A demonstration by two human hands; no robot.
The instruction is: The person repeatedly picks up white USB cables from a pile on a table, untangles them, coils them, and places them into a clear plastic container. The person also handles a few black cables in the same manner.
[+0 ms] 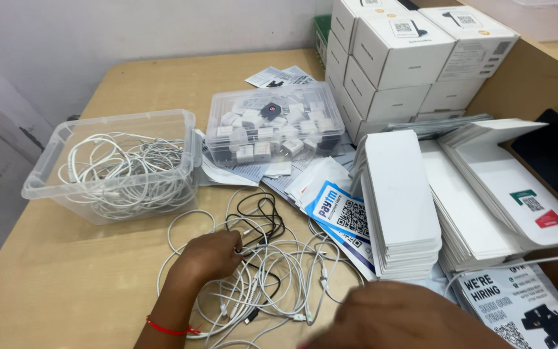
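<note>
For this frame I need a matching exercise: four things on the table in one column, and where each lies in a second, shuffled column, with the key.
Things:
1. Left hand
2. White boxes
3. Tub of cables
4. Tub of small white plugs

Places:
A. Stacked at the far right of the table
B. Far left, nearest the wall
C. On the loose cables in front
D. Middle, resting on leaflets

Pairs: 1-C, 2-A, 3-B, 4-D
</note>
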